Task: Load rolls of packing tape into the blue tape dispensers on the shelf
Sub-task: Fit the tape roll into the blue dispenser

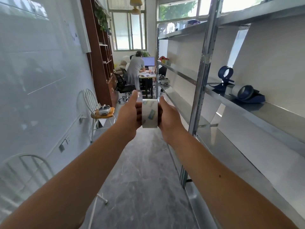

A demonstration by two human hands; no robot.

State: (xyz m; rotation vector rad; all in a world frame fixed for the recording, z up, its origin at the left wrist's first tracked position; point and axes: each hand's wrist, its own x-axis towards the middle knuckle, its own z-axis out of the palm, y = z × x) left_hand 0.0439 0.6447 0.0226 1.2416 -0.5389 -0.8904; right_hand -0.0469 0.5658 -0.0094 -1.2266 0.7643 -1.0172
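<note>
A clear roll of packing tape [149,113] with small printed pictures is held out in front of me at chest height. My left hand [127,113] clasps its left side and my right hand [170,118] presses its right side. On the metal shelf [280,111] to the right stands an upright blue tape dispenser [224,78] with an empty ring. Beside it lies a second blue tape dispenser [249,95] on its side, with a whitish roll at its wheel. Both dispensers are well to the right of my hands.
The metal rack's upright post [200,83] stands between my hands and the dispensers. White chairs line the left wall, the nearer chair [26,164] low left, another chair [99,111] holding a headset. A person [134,70] stands at a desk far down the aisle.
</note>
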